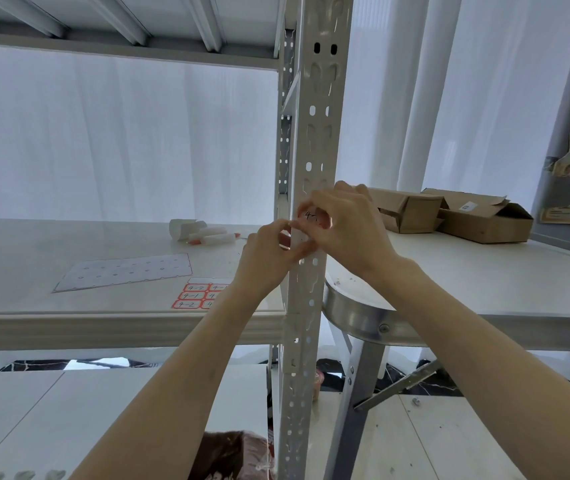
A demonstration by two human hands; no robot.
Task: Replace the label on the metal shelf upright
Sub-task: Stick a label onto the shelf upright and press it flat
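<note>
A white perforated metal upright [318, 109] runs up the middle of the view. A small red-bordered label [312, 216] with handwritten "4-" lies against its front face at shelf height. My right hand [349, 223] pinches the label from the right, fingers curled over it. My left hand [271, 252] reaches in from the left, its fingertips touching the label's lower left edge at the upright. Most of the label is hidden by my fingers.
On the shelf board [68, 244] lie a sheet of red labels [195, 296] marked 4-1 and 4-2, a used white backing sheet [127, 271], and white rolls with a marker [200, 233]. Cardboard boxes [449, 213] sit on a table [484, 282] at right.
</note>
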